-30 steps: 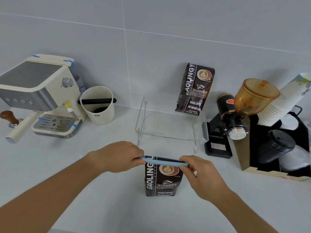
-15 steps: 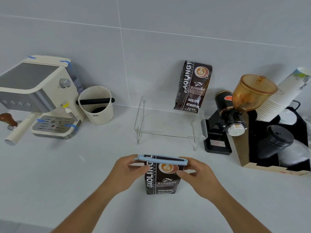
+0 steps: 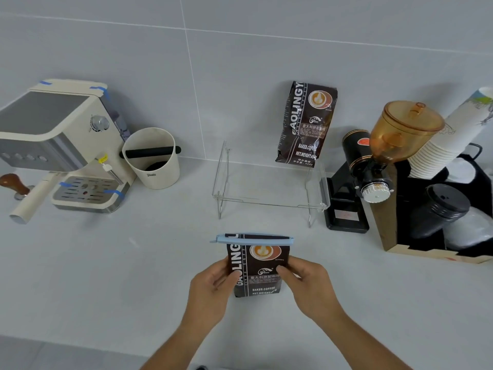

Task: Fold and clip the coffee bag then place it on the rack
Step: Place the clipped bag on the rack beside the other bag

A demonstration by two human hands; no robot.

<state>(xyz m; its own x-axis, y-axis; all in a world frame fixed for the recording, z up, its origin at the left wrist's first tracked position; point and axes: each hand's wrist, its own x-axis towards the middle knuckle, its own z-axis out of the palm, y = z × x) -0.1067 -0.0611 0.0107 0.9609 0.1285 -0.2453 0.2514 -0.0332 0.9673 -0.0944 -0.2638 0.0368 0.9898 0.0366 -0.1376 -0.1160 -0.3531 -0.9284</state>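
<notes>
Near the front edge of the pale grey surface (image 3: pixel 106 276), the dark glossy coffee bag (image 3: pixel 257 271) stands upright, its folded top pinched flat under a long light-blue plastic clip (image 3: pixel 253 239). Half a second ago both hands were up at the clip's ends; now they have dropped to the bag's sides. The left hand (image 3: pixel 210 292) and right hand (image 3: pixel 309 287) each curl their fingers (image 3: pixel 284 269) closed around the bag's edges, thumbs on the printed front.

Beyond the bag, well apart, stands the clear acrylic rack (image 3: pixel 269 188) on thin wire legs. A second coffee bag (image 3: pixel 306 124), crinkled and unclipped, rests on its far right corner, leaning against the tiled wall (image 3: pixel 240 76).

At far left sit a cream espresso machine (image 3: pixel 61 145) and a cream round knock box (image 3: pixel 152 158) with a black bar across its mouth. At right, a black grinder (image 3: pixel 354 182) carries an amber hopper (image 3: pixel 402 129), beside a wooden box (image 3: pixel 426 222) holding stacked paper cups (image 3: pixel 448 137) and black lids (image 3: pixel 442 204).
</notes>
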